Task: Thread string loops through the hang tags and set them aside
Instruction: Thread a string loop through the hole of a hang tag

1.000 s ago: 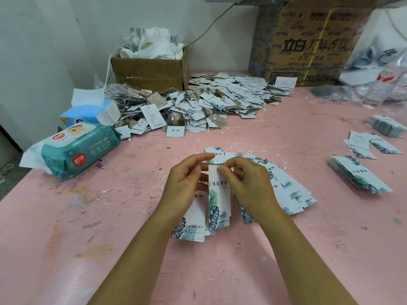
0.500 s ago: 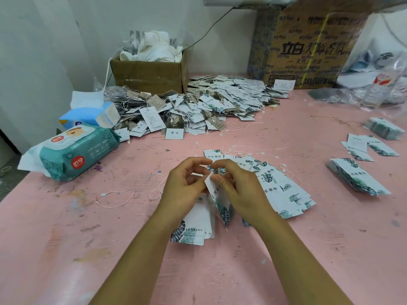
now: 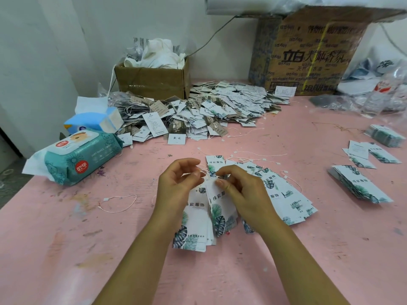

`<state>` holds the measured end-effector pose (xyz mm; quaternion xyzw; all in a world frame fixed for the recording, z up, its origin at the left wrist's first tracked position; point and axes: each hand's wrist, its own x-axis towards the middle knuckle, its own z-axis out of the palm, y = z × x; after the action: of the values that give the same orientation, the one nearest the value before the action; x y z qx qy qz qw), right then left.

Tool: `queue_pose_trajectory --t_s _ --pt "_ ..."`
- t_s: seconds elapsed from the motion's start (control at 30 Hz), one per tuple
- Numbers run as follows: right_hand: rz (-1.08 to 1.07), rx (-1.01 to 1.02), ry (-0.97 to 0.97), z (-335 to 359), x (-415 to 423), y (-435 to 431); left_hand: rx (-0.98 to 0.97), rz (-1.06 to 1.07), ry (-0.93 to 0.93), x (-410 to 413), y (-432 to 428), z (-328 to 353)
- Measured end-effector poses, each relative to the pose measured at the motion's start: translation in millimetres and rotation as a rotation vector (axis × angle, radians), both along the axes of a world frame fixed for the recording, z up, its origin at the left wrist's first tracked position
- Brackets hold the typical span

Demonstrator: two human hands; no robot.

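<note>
The left hand (image 3: 178, 187) pinches string (image 3: 204, 172) (seemingly); right hand (image 3: 243, 195), grip curled, clamps hang tag (image 3: 221, 202)

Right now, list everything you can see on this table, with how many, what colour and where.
table: one, pink, under everything.
tag heap: one, white and brown, back centre.
fanned tags: many, white-green, right of centre.
tag stacks: about three, white-green, right side.
loose strings: several, white, left and mid-table.
wipes: one pack, teal, left.
tissue box: one, blue, behind wipes.
small box: one, brown, back left.
big box: one, brown, back right.
bags: some, clear, far right.
held tags: a bunch, white-green, centre.
left hand: pinches string over held tags.
right hand: pinches top held tag.
</note>
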<state>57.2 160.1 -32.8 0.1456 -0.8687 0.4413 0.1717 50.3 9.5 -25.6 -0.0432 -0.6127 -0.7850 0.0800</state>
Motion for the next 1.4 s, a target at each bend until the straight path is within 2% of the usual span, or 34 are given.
queue_pose_trajectory --t_s 0.2,0.43,0.6,0.9,1.13,1.3,1.4 --pt "-0.022 -0.190 -0.063 0 -2 6 0.322 -0.013 -0.109 -3 -5 3" --pt "-0.116 -0.333 -0.051 1 -6 10 0.392 0.025 -0.178 -4 -6 6" --pt "-0.185 -0.386 -0.106 -3 -11 19 0.331 0.047 -0.178 -3 -7 5" --pt "-0.180 -0.533 -0.178 -3 -12 23 0.219 0.057 -0.113 -4 -12 2" --pt "-0.124 -0.641 -0.095 3 -9 22 0.131 0.043 -0.040 -3 -11 2" --pt "-0.153 -0.431 -0.033 0 -10 19 0.087 -0.015 -0.030 -1 -11 1" --pt "-0.126 -0.395 -0.023 0 -9 16 0.068 -0.052 -0.022 -1 -9 0"
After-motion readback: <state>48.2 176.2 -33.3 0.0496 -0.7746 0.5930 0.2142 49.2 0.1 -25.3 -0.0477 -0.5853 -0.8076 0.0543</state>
